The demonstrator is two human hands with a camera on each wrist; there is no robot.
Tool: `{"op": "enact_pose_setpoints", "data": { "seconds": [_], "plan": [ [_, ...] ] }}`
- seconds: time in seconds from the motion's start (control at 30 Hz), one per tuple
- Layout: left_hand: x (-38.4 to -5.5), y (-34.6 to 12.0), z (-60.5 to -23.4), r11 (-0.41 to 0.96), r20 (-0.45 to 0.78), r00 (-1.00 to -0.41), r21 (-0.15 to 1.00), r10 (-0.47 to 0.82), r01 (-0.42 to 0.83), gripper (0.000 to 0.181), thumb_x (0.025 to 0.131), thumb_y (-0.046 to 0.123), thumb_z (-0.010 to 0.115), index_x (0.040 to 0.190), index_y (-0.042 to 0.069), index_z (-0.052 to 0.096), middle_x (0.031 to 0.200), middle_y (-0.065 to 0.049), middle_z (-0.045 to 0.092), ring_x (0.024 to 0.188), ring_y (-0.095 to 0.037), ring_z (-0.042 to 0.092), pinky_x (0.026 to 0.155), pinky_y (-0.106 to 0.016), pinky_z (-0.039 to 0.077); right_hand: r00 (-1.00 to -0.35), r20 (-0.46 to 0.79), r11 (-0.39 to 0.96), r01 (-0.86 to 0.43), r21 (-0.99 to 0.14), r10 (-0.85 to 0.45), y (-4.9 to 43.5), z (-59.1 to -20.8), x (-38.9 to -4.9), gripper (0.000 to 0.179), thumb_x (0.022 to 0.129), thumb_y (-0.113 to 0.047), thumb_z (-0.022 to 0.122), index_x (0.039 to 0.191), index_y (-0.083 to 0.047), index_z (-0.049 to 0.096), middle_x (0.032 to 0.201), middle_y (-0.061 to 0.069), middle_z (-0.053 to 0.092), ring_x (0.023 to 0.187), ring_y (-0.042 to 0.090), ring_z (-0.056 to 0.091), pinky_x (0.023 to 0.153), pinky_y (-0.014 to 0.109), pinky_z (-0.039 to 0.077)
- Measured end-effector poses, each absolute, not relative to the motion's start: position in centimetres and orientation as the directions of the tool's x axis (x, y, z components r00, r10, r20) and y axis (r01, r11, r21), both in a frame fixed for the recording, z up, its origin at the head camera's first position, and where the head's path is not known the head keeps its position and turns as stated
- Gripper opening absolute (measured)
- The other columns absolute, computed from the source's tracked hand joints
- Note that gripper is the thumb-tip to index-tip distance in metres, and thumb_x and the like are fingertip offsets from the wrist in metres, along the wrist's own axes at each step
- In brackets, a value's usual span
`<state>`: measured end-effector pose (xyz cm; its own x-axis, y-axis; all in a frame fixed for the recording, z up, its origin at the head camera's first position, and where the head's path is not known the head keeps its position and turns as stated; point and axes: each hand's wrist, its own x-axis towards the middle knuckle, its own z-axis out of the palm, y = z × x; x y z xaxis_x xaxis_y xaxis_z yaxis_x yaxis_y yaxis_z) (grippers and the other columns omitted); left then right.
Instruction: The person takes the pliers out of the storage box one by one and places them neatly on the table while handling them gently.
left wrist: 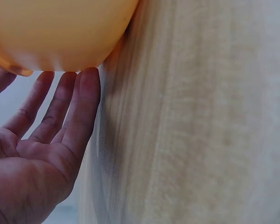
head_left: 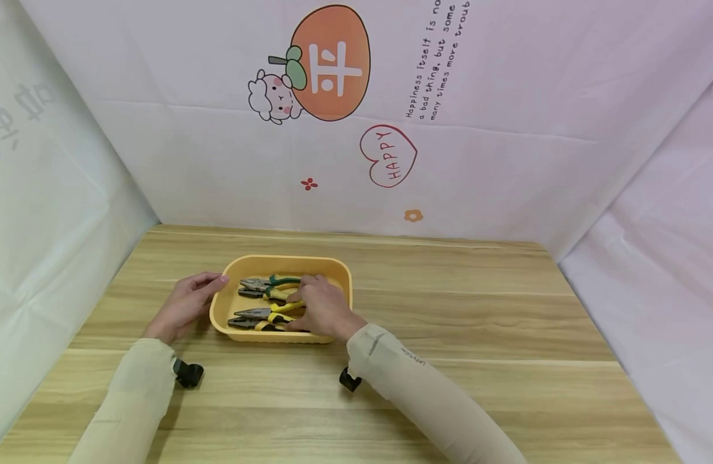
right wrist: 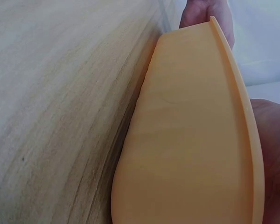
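A yellow plastic bin [head_left: 281, 337] stands on the wooden table with several pliers lying side by side in it, jaws toward the left. Green-and-yellow handles mark the combination pliers [head_left: 256, 282] at the back; nearer the front lie long-nose pliers [head_left: 253, 313] with yellow handles and dark-jawed pliers [head_left: 246, 322]. At the bin's left end my left hand [head_left: 188, 299] has nearly straight fingers [left wrist: 87, 88] touching the outer wall, a digit at the rim. My right hand [head_left: 324, 306] reaches inside over the handles, fingers spread; its grip is partly hidden.
The wooden table [head_left: 460, 309] extends right of the bin and in front of it. White printed cloth [head_left: 495, 167] hangs behind and on both sides. Black wrist cameras [head_left: 188, 374] sit under the sleeved forearms, near the tabletop.
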<state>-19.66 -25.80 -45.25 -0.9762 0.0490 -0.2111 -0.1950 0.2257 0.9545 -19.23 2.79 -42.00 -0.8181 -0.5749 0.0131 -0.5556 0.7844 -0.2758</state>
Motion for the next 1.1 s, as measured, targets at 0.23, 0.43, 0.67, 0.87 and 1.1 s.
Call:
{"op": "enact_pose_setpoints", "data": {
  "seconds": [0.23, 0.43, 0.67, 0.87, 1.1],
  "plan": [
    [-19.7, -25.8, -45.3, 0.217, -0.204, -0.978, 0.958, 0.046, -0.19, 0.068, 0.103, 0.044, 0.059, 0.143, -0.01, 0.046, 0.138, -0.023, 0.049, 0.101, -0.002, 0.061, 0.086, -0.023, 0.057, -0.811, 0.042, 0.761, -0.564, -0.321, -0.584, 3.2, -41.6, -19.1, 0.052, 0.082, -0.047, 0.085, 0.124, -0.019, 0.075, 0.111, -0.001, 0.061, 0.096, 0.016, 0.052, 0.073, 0.027, 0.048],
    [-19.6, -25.8, -45.3, 0.214, -0.2, -0.979, 0.959, 0.046, -0.186, 0.068, 0.103, 0.044, 0.059, 0.142, -0.01, 0.046, 0.134, -0.02, 0.052, 0.099, 0.0, 0.06, 0.086, -0.022, 0.057, -0.818, 0.051, 0.747, -0.548, -0.377, -0.574, 3.6, -40.9, -19.1, 0.055, 0.081, -0.046, 0.086, 0.127, -0.018, 0.074, 0.113, -0.001, 0.06, 0.097, 0.015, 0.05, 0.074, 0.028, 0.048],
    [-19.6, -25.8, -45.2, 0.211, -0.2, -0.978, 0.96, 0.053, -0.185, 0.069, 0.103, 0.044, 0.058, 0.143, -0.01, 0.045, 0.136, -0.022, 0.05, 0.099, 0.002, 0.06, 0.087, -0.021, 0.056, -0.827, 0.062, 0.745, -0.533, -0.402, -0.559, 3.9, -39.9, -18.9, 0.057, 0.081, -0.045, 0.086, 0.129, -0.019, 0.072, 0.113, -0.002, 0.058, 0.101, 0.016, 0.05, 0.078, 0.029, 0.048],
    [-19.6, -25.7, -45.2, 0.211, -0.202, -0.978, 0.96, 0.054, -0.186, 0.068, 0.103, 0.044, 0.059, 0.143, -0.01, 0.045, 0.136, -0.022, 0.051, 0.099, 0.001, 0.06, 0.087, -0.021, 0.056, -0.822, 0.084, 0.747, -0.549, -0.375, -0.563, 4.1, -39.1, -18.8, 0.055, 0.081, -0.045, 0.087, 0.128, -0.019, 0.073, 0.114, -0.001, 0.06, 0.106, 0.017, 0.052, 0.087, 0.033, 0.049],
    [-19.6, -25.8, -45.3, 0.211, -0.205, -0.977, 0.959, 0.054, -0.189, 0.069, 0.103, 0.045, 0.059, 0.143, -0.01, 0.045, 0.134, -0.018, 0.053, 0.099, 0.001, 0.06, 0.086, -0.022, 0.057, -0.827, 0.096, 0.749, -0.545, -0.376, -0.554, 4.6, -38.5, -18.9, 0.055, 0.081, -0.043, 0.087, 0.127, -0.017, 0.074, 0.115, 0.0, 0.062, 0.111, 0.02, 0.054, 0.096, 0.041, 0.05]
  ]
}}
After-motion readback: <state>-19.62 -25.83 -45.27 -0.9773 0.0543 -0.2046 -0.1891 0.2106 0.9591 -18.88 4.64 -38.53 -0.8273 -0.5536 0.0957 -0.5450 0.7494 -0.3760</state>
